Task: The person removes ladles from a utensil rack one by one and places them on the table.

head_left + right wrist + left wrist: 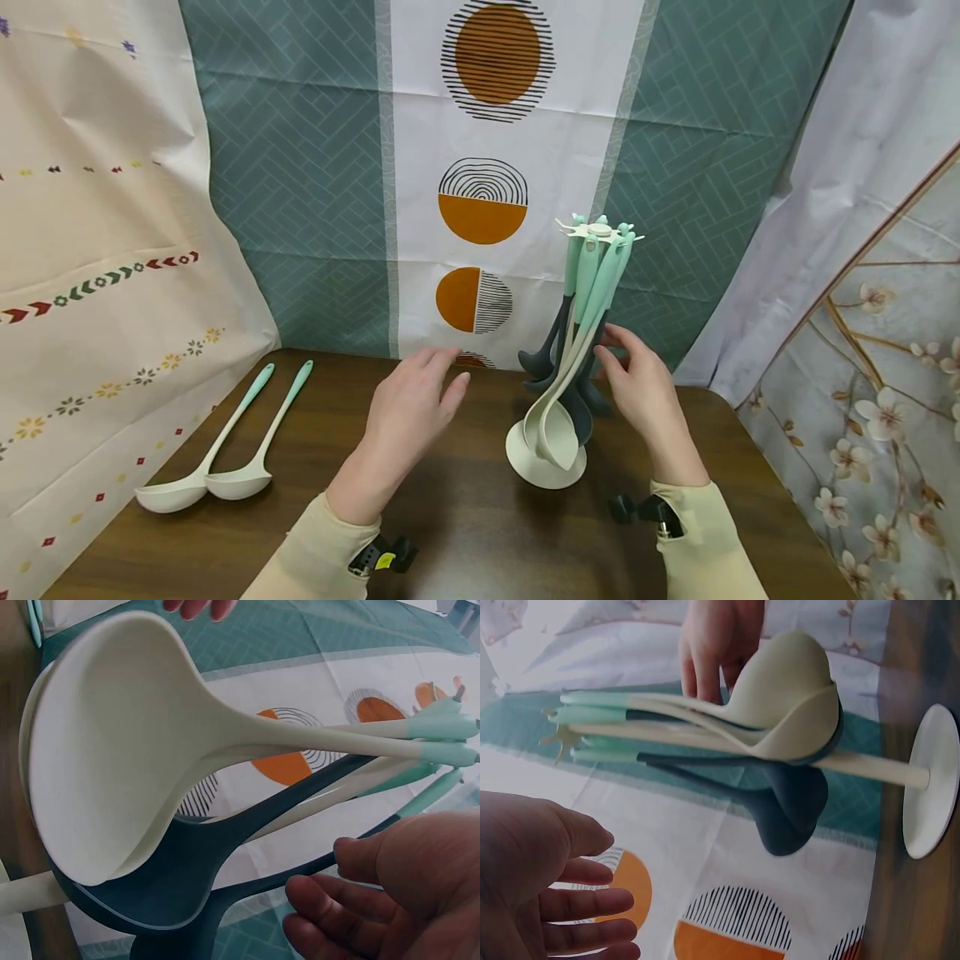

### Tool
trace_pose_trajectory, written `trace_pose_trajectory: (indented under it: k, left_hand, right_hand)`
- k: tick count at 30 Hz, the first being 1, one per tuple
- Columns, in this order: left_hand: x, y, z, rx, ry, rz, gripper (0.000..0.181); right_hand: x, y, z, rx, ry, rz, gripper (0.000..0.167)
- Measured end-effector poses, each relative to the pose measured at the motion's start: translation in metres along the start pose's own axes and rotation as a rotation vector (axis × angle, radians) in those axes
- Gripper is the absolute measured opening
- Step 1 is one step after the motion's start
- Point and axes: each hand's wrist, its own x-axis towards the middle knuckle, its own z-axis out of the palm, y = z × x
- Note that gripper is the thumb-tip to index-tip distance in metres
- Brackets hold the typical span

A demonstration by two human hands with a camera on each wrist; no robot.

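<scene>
A white rotating stand, its round base point(546, 473) on the table, holds several hanging ladles and spoons with mint-green handles. Cream ladles point(558, 437) hang at its front; dark blue-grey ones point(176, 889) hang beside and behind them. My right hand point(637, 379) is at the stand's right side, fingers loosely bent beside a dark utensil's handle; whether they touch it I cannot tell. To the left of the stand, my left hand point(416, 400) hovers over the table with relaxed, spread fingers and nothing in it. The left wrist view shows that hand's palm and fingers point(589, 904) apart from the utensils.
Two cream ladles point(243, 483) with mint handles lie side by side on the left of the brown wooden table point(480, 542). A patterned curtain point(322, 208) hangs behind the table, a cream cloth point(97, 250) at left and a floral one point(877, 433) at right.
</scene>
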Motion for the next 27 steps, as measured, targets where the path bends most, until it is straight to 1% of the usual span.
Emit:
trace_pose_trajectory:
  k: [4, 8, 12, 15, 19, 27]
  left_hand:
    - [0.002, 0.01, 0.005, -0.035, 0.002, 0.027, 0.037]
    - [0.004, 0.018, 0.011, -0.061, 0.009, 0.062, 0.036]
    - [0.006, 0.024, 0.014, -0.079, 0.003, 0.051, 0.036]
    - [0.007, 0.028, 0.014, -0.098, -0.01, 0.036, 0.035]
    - [0.008, 0.034, 0.017, -0.118, -0.024, 0.031, 0.035]
    - [0.01, 0.045, 0.022, -0.138, -0.041, 0.049, 0.035]
  right_hand:
    - [0.004, 0.002, 0.002, -0.004, -0.006, -0.01, 0.05]
    - [0.006, 0.002, 0.004, 0.003, -0.006, -0.015, 0.042]
    - [0.007, 0.003, 0.004, 0.02, -0.011, -0.018, 0.033]
    - [0.006, 0.003, 0.005, 0.019, -0.003, -0.027, 0.031]
    - [0.004, 0.003, 0.006, 0.012, 0.016, -0.043, 0.027]
    - [-0.004, 0.003, 0.009, 0.017, 0.045, -0.046, 0.016]
